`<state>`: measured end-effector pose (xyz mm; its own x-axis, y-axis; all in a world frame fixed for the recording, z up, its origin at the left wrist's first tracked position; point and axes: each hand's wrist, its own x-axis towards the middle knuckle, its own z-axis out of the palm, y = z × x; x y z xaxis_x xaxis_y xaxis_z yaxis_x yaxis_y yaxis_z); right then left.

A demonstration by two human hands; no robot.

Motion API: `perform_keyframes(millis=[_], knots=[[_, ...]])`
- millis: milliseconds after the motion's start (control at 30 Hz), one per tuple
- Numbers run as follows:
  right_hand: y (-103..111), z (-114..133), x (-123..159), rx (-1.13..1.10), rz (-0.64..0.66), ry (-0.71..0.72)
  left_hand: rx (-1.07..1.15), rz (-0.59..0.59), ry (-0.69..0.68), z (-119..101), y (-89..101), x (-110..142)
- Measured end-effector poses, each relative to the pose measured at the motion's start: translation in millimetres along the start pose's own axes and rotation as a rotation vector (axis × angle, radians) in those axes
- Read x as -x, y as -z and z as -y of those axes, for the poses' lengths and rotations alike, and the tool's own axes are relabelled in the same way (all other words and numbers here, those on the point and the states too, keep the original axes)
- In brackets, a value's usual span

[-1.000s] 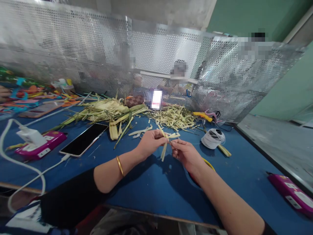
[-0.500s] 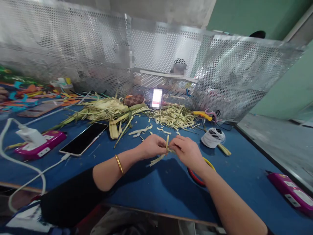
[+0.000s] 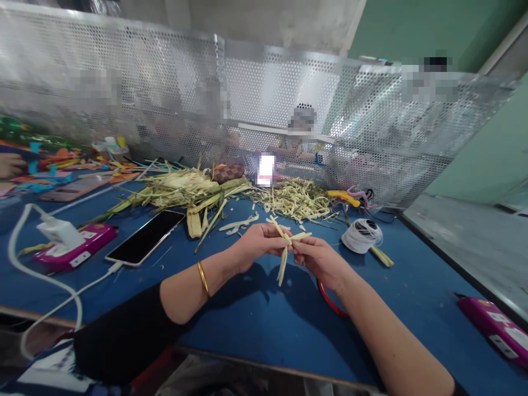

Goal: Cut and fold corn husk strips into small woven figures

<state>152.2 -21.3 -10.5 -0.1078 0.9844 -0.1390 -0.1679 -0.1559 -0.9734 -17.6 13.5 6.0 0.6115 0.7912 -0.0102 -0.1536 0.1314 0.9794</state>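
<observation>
Behind the worktop, a tall screen of perforated silvery metal, seen as joined panels and slanting down toward the right. Across its middle, a pale horizontal strip. Above the screen, a plain grey wall, then a green wall to the right. Right of the screen, more green and a smooth grey surface, probably floor, beyond the blue worktop's dark edge. Soft whitish reflections on the metal.

both hands, left and right, pinch a knot of pale strips above the blue table, near a spool of white cord.
</observation>
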Motion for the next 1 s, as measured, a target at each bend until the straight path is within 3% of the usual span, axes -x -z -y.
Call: perform_keyframes(millis=[100, 167, 267, 367, 467, 600, 733, 833, 1000], knots=[[-2, -2, 1, 0.060, -0.024, 0.068, -0.022, -0.078, -0.020, -1, 0.7, -2], [-4, -3, 2, 0.226, -0.094, 0.190, -0.086, -0.143, -0.036, 0, 1.5, -3], [-5, -3, 6, 0.670, -0.193, 0.471, -0.233, -0.208, -0.091, 4, 3.1, -6], [-7, 0, 12, 1.143, -0.200, 0.751, -0.363, -0.212, -0.135, 9, 4.8, -7], [-6, 5, 14, 1.359, -0.168, 0.867, -0.436, -0.175, -0.098, 11, 5.2, -6], [1, 15, 12, 1.161, -0.087, 0.757, -0.374, 0.050, 0.029, 5, 3.7, -1], [8, 20, 9, 0.680, 0.040, 0.355, -0.222, 0.257, 0.126, -3, 3.2, 4], [8, 17, 7, 0.380, 0.040, 0.186, -0.104, 0.241, 0.065, -3, 3.2, 3], [2, 6, 3, 0.139, 0.005, 0.136, 0.004, 0.096, -0.025, 0, 2.0, -1]])
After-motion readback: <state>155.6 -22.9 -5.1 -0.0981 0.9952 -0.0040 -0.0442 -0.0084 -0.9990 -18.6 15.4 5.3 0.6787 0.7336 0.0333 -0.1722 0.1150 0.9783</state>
